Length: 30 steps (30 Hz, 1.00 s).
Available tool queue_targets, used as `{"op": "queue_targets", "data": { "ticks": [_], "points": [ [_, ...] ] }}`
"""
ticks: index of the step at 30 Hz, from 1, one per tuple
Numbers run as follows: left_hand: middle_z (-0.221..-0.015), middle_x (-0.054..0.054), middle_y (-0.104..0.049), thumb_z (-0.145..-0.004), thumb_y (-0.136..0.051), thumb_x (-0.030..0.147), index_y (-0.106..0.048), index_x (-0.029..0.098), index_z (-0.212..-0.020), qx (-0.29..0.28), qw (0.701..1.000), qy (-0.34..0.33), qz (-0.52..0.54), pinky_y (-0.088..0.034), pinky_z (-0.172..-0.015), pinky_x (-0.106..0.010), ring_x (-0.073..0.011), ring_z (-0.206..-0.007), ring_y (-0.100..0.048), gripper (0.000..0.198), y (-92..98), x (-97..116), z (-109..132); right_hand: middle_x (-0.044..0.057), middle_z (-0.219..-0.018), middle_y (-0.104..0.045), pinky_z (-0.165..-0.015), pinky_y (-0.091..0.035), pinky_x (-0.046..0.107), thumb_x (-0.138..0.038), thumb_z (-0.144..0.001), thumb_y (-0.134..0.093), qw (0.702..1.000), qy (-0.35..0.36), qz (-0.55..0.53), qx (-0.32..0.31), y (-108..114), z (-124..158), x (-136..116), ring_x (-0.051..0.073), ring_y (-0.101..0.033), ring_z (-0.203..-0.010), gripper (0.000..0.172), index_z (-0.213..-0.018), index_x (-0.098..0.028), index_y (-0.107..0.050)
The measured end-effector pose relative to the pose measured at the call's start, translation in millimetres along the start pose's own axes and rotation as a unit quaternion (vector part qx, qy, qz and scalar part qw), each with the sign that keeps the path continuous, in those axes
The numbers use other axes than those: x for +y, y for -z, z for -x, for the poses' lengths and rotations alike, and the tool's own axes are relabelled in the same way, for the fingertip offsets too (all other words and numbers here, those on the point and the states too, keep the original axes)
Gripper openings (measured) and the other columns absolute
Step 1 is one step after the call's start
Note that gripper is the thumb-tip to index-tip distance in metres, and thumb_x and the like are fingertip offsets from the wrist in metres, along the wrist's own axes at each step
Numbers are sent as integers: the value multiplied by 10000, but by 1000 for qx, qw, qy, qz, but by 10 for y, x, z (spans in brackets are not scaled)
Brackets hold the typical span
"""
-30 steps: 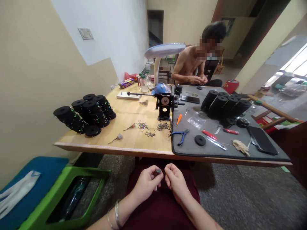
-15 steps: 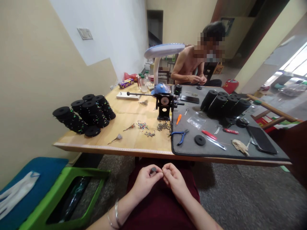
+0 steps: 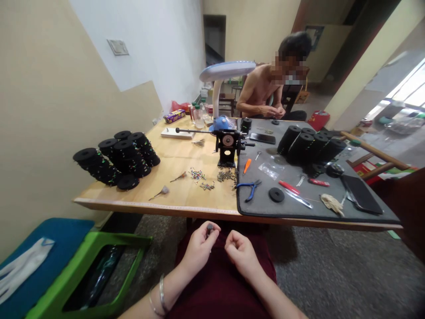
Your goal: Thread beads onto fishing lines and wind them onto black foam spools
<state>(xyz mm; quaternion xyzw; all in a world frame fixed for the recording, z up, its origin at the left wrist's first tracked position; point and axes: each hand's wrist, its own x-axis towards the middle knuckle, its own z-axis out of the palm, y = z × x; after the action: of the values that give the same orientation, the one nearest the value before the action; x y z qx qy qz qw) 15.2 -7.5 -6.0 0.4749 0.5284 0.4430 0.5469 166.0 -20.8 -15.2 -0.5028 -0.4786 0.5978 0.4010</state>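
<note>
On the table (image 3: 174, 157), box lettering (image 3: 175, 116) blurs; left grip (image 3: 200, 243) pinches a grey piece (image 3: 209, 227), right grip (image 3: 241, 251) pressed together.

dark grey piece (image 3: 210, 227) in left hand (image 3: 197, 248); maroon cloth (image 3: 222, 283) under both hands. ahead of right hand (image 3: 241, 250): grey mat (image 3: 262, 207) edged black, blue-handled pliers (image 3: 253, 189), plain black ring (image 3: 272, 195), orange handle (image 3: 247, 165). ahead-left of left hand: yellowish wood table (image 3: 172, 153), multicolour bits (image 3: 198, 174), black spools (image 3: 126, 155) speckled bright. further left: lime green stool (image 3: 53, 283), teal cover (image 3: 66, 226), white glove (image 3: 29, 263).
</note>
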Motion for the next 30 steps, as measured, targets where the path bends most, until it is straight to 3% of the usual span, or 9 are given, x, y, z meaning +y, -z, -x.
{"op": "queue_targets", "data": {
  "ticks": [3,5,9,16,19,23,26,30],
  "points": [
    [-583,67,-409,-783,-586,332,-580,169,-840,49,998,2,39,-289,-473,-191,-85,-506,-357,173,103,18,-43,-109,-425,-336,-408,-173,198,-196,-655,-505,999,-13,-39,19,19,7,4,52,-241,-390,106,-588,-204,-423],
    [-596,68,-406,-762,-605,326,-584,163,-834,50,996,18,66,-273,-468,-187,-77,-504,-346,179,184,35,-52,-113,-407,-353,-400,-168,189,-230,-693,-525,997,-23,-76,23,25,10,2,48,-242,-376,122,-620,-202,-431],
    [-593,65,-429,-717,-656,306,-612,147,-824,-9,996,64,59,-271,-467,-189,-70,-497,-348,196,251,42,3,-88,-424,-456,-388,-168,176,-332,-753,-568,992,-40,-122,1,15,12,-15,45,-280,-370,194,-682,-194,-453],
    [-540,79,-393,-709,-695,372,-672,143,-943,-115,989,85,29,-238,-422,-188,-68,-462,-334,328,65,97,64,-85,-399,-477,-368,-137,177,-416,-729,-630,986,-83,-138,-45,-11,15,-51,35,-266,-331,285,-676,-194,-460],
    [-515,72,-406,-716,-694,389,-671,130,-820,-127,986,94,51,-223,-424,-189,-63,-456,-317,280,28,144,37,-83,-403,-480,-368,-129,179,-461,-719,-649,985,-91,-135,-57,-5,24,-55,29,-249,-331,333,-667,-191,-461],
    [-501,69,-411,-730,-689,384,-629,128,-718,-100,991,77,44,-224,-441,-194,-60,-459,-314,264,62,155,13,-89,-412,-477,-365,-136,170,-472,-720,-664,985,-93,-134,-60,16,32,-52,25,-244,-338,349,-675,-185,-471],
    [-503,66,-424,-739,-675,392,-612,132,-702,-85,993,71,42,-225,-442,-195,-61,-454,-312,270,98,164,13,-36,-486,-577,-364,-214,161,-487,-734,-655,987,-86,-115,-73,31,21,-69,49,-387,-368,348,-718,-168,-518],
    [-560,12,-554,-746,-661,362,-625,131,-681,-80,996,36,-15,-331,-518,-210,-95,-522,-433,243,94,213,23,54,-739,-679,-491,-432,210,-511,-732,-658,990,-46,-110,-80,36,-14,-128,145,-605,-635,383,-844,-148,-605]
  ]
}}
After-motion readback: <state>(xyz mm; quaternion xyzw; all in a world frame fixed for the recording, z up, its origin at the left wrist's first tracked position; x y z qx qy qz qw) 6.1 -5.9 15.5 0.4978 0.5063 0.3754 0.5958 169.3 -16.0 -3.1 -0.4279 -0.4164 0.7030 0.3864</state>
